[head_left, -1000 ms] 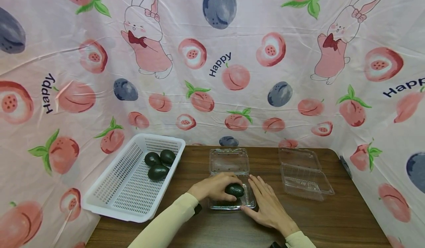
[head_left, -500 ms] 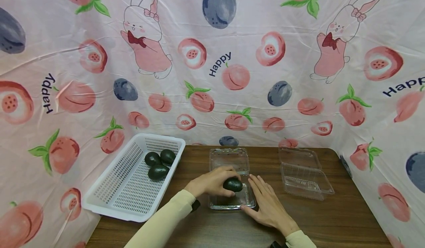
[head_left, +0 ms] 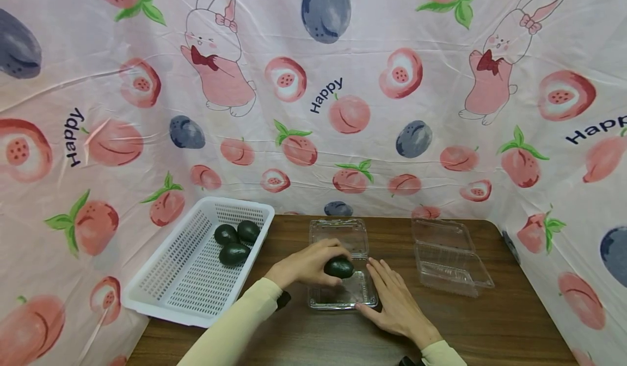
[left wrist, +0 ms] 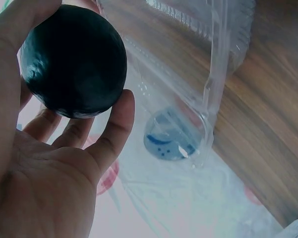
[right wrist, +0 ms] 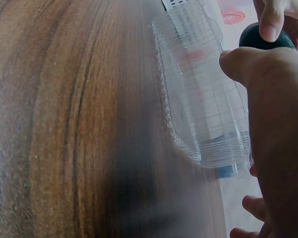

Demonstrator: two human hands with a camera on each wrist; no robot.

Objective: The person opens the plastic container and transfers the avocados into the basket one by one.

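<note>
My left hand [head_left: 311, 263] grips a dark green avocado [head_left: 339, 267] over an open clear plastic clamshell box [head_left: 338, 305]. The left wrist view shows the fingers and thumb curled around the avocado [left wrist: 74, 62], with the clear box behind it. Flat along the right side of the box lies my right hand [head_left: 399, 303], fingers straight and thumb at the front corner. From the right wrist, the box's ribbed clear wall [right wrist: 208, 114] shows beside the right hand [right wrist: 280, 94]. The raised lid [head_left: 338, 236] leans away at the back.
To the left stands a white perforated basket [head_left: 178, 279] with three avocados [head_left: 234, 254] near its right side. A second open clamshell box [head_left: 448, 265] sits to the right on the brown wooden table [head_left: 509, 322]. A fruit-patterned cloth [head_left: 362, 153] hangs around the back and sides.
The left hand has lifted the avocado slightly and shifted it left over the box. The right hand has stayed at the box's right side.
</note>
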